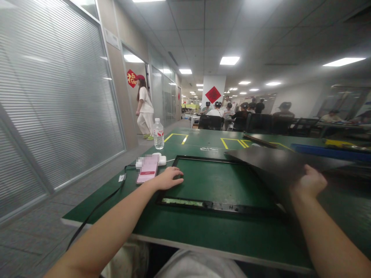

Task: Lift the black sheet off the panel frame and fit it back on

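Observation:
On the green table [203, 231] in front of me lies a thin black rectangular frame [208, 158], like a screen bezel. A pale green strip [182, 202] shows along its near side. My left hand [169, 178] rests over the frame's left side, fingers loosely bent with a gap between them and the thumb. To the right, my right hand [310, 183] is closed on the edge of a large dark flat panel [269, 160]. The panel is tilted, raised above the frame's right part, and blurred. It hides the frame's right side.
Left of the frame are a phone [148, 170], a white earbud case [162, 160] and a black cable [95, 210]. A water bottle [158, 134] stands beyond them. A blue bar [324, 150] lies at the right. One person [145, 102] walks past; several sit behind.

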Motion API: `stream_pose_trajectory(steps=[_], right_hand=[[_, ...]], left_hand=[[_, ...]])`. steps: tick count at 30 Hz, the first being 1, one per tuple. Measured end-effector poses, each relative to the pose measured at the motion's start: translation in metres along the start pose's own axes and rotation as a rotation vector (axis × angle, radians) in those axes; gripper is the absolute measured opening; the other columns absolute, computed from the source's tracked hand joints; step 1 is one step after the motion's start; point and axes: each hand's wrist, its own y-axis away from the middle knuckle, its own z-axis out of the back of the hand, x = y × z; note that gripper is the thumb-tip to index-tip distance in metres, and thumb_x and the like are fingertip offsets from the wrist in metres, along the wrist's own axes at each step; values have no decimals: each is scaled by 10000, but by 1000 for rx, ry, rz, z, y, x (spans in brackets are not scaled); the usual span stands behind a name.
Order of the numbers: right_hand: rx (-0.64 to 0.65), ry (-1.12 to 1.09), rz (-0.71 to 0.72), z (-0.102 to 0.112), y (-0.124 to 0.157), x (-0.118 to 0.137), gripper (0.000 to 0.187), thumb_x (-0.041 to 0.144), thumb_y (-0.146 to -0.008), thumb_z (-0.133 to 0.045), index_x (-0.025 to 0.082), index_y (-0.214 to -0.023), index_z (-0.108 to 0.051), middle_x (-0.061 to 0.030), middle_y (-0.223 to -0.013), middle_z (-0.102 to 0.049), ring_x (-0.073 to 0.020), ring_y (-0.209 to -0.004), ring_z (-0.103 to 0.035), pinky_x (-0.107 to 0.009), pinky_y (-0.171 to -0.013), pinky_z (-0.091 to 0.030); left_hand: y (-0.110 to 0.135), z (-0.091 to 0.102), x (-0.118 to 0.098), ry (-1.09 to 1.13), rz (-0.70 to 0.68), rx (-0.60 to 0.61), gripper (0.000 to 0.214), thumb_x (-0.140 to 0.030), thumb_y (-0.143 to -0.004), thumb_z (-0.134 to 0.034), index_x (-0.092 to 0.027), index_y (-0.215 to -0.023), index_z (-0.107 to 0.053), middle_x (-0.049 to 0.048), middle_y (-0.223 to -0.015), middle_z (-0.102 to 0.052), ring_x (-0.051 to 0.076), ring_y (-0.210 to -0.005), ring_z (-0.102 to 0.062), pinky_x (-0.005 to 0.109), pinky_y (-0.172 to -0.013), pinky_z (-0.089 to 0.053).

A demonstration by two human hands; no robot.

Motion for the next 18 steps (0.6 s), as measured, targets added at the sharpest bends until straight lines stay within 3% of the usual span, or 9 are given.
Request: stream_pose_trajectory(steps=[3,9,18], right_hand=[[-94,6,77,0,4,2,140,40,-614,-531,174,-638,-500,42,-685,-541,-134,-746,-607,-308,-825,-525],[-94,36,119,5,-3,-5,157,61,-620,-542,199,-677,-493,38,-709,-547,-170,-812,-637,-373,-898,-518],[-115,97,123,4,-1,-9,146,72,-663,-553,191,-711,-483,14,-794,-589,-173,-905,-648,-316,-912,-520]], left_hand=[[0,1,-1,15,12,20,536,-585,-849,-536,-200,-1188,-696,156,-1335,-594,339,-1281,-490,464,-1079,-379],[2,5,-5,20,-1,35,532,-573,-843,-554,-200,-1199,-684,152,-1340,-593,341,-1277,-487,466,-1076,-372],[2,7,-9,-28,0,66,538,-545,-855,-551,-177,-1232,-663,169,-1355,-579,340,-1289,-482,453,-1077,-371]])
